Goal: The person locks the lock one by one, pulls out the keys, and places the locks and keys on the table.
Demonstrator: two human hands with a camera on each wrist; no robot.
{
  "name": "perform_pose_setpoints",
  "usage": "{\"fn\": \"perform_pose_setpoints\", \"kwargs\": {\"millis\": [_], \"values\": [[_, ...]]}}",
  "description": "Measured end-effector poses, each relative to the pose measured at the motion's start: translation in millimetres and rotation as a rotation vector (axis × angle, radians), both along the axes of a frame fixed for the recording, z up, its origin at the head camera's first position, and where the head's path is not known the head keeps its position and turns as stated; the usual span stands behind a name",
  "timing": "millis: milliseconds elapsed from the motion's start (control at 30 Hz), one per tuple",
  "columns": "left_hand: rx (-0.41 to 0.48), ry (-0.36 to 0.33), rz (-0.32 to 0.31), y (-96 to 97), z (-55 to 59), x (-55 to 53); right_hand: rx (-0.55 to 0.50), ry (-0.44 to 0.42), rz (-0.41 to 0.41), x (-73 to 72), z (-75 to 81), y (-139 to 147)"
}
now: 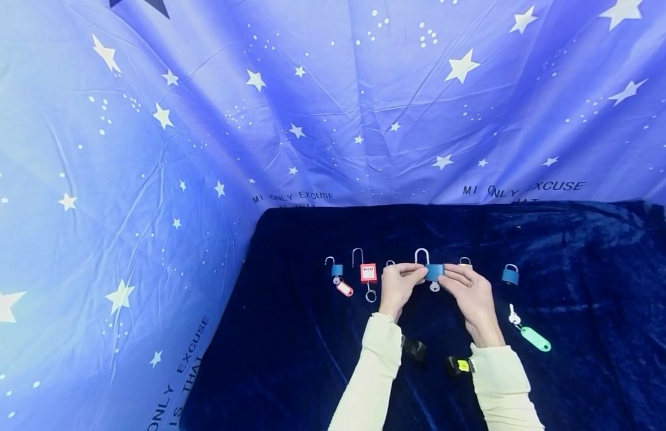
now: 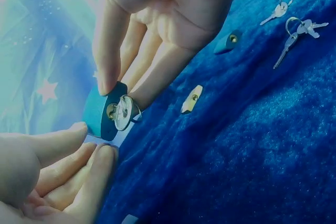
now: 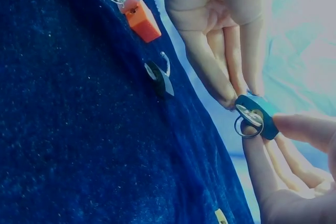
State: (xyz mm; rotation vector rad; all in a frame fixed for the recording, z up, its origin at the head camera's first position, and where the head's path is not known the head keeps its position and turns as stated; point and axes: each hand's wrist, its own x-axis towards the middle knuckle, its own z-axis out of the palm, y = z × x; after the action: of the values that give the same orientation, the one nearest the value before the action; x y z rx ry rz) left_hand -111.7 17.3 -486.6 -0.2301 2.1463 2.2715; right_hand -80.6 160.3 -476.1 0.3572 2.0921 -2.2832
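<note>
A blue padlock (image 1: 435,273) is raised between both hands, its shackle (image 1: 421,255) up and swung open to the left. My left hand (image 1: 400,287) pinches the padlock's left side between thumb and fingers. On the opposite side, my right hand (image 1: 470,296) grips it by thumb and fingertips. A key (image 2: 124,111) on a ring sits at the keyhole in the padlock's underside. In the right wrist view, the key ring (image 3: 249,126) hangs beside the right fingers. How far the key goes in is hidden.
Left of the hands are a small blue padlock (image 1: 337,270) with a red tag and a red padlock (image 1: 368,273). A dark padlock (image 3: 159,80) and a brass padlock (image 2: 192,99) are partly behind the hands. Rightward lie another blue padlock (image 1: 510,275) and keys (image 1: 513,315) with a green tag (image 1: 535,339).
</note>
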Motion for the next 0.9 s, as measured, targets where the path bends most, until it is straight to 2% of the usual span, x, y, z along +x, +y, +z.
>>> {"fn": "perform_pose_setpoints", "kwargs": {"millis": [267,433,533,733,900], "values": [[-0.055,-0.023,0.052,-0.7,-4.4,-1.8,0.046,-0.013,0.011,1.2,1.6,-1.9],[-0.061,0.021,0.066,-2.8,-2.5,-1.1,0.089,-0.020,0.027,2.1,0.3,-0.5],[-0.066,0.053,0.059,-3.5,-1.4,-1.3,0.105,-0.013,0.025,2.2,-1.6,-0.2],[-0.070,0.074,0.058,-4.6,0.3,-2.5,0.113,0.003,0.011,3.4,-2.9,-0.8],[-0.135,0.090,0.015,-5.4,2.1,-3.2,0.124,-0.012,0.019,4.4,-4.4,-1.8]]}}
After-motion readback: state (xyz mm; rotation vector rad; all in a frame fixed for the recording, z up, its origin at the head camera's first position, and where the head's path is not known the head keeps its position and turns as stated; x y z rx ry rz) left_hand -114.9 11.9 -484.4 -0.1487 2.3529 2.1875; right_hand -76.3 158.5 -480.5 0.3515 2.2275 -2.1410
